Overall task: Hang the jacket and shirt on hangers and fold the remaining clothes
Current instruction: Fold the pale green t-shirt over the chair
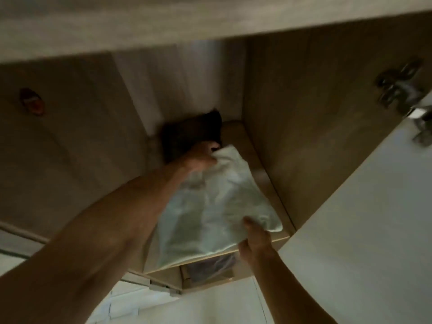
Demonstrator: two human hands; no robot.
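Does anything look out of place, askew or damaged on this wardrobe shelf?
Nothing stands out as damaged or spilled. The pale folded garment lies on the shelf with its near edge at the front lip, held by the left hand and right hand. A dark item sits behind it. The frame is blurred.

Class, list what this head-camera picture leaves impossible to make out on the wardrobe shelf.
- Dark item, head view: dimness and blur hide what it is; the left hand covers its front.
- Pale folded garment: blur hides its type.
- Right hand: fingers hidden under that garment.
- Object below the shelf: cut off by the shelf edge, blurred.
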